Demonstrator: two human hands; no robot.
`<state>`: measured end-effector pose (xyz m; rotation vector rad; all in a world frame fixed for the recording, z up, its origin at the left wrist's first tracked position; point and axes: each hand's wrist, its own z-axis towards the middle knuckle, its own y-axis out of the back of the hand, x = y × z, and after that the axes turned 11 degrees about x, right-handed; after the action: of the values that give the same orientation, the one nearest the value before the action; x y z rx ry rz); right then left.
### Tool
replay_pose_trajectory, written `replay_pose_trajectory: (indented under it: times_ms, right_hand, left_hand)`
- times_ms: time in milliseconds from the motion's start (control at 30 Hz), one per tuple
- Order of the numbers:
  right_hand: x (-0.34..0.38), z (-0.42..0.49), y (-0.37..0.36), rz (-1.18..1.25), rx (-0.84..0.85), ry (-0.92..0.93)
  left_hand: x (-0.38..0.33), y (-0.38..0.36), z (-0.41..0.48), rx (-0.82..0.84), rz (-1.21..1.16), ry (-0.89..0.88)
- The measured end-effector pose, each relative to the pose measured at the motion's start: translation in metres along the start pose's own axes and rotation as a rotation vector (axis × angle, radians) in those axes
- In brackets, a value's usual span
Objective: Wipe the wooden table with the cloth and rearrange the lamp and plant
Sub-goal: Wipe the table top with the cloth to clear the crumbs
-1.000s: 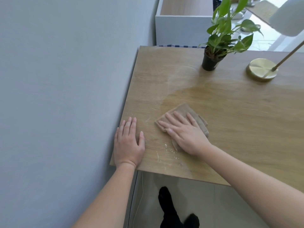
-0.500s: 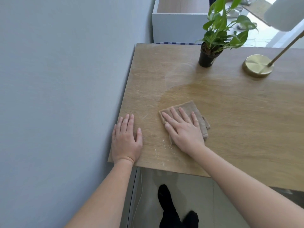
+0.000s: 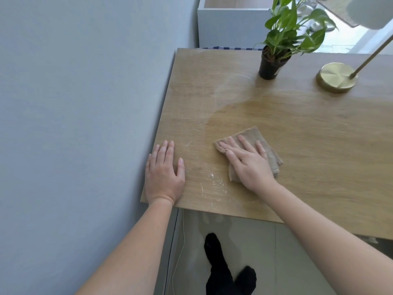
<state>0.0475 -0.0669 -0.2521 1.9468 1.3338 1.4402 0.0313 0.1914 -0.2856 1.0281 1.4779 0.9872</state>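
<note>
Matt wood, nappy cloth, brushed brass.
The light oak-grained wooden table (image 3: 297, 128) looks matt, chalky-smeared at its near left corner; the folded tan terry cloth (image 3: 266, 145) looks rough; the round brass lamp base (image 3: 336, 77) shines satin.

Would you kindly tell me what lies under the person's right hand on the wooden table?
A folded beige cloth lies flat under the right hand, on the light wooden table. Its far corner and right edge show; the middle is covered by palm and fingers.

One tabletop (image 3: 297, 145) carries one cloth (image 3: 253, 135), one plant (image 3: 274, 60) at one o'clock and one lamp (image 3: 336, 77) at two o'clock. Two hands: left (image 3: 163, 175), right (image 3: 248, 165). Two black socks (image 3: 217, 256) at six o'clock.
</note>
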Motion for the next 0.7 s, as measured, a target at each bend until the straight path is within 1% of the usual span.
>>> replay_pose_trajectory:
  times_ms: [67,167,233,333,433,533,600,700]
  right_hand:
    - [0.024,-0.005,-0.018,-0.016,0.066,0.095]
    - [0.043,-0.037,-0.051,-0.127,0.127,0.226]
    - [0.037,-0.063,-0.064,-0.229,0.148,0.274]
    - [0.006,-0.101,-0.067,-0.392,0.147,0.299]
    - [-0.036,-0.128,-0.046,-0.446,0.153,0.229]
    - [-0.066,-0.127,-0.017,-0.421,0.132,0.112]
    - [-0.066,-0.107,-0.004,-0.383,0.076,0.006]
    - [-0.04,-0.057,-0.005,-0.277,-0.05,-0.187]
  left_hand:
    - [0.0,-0.001,0.001,-0.008,-0.005,-0.005]
    - [0.001,-0.001,0.001,-0.015,-0.006,-0.008]
    - [0.0,0.0,0.001,-0.016,-0.003,-0.012]
    - [0.0,0.001,0.001,-0.002,-0.001,-0.012]
    - [-0.001,0.002,-0.001,0.008,-0.007,-0.008]
    - [0.0,0.002,-0.001,0.011,-0.014,-0.007]
    - [-0.001,0.002,-0.001,0.011,-0.005,-0.006]
    - [-0.001,0.002,0.0,0.006,-0.003,-0.006]
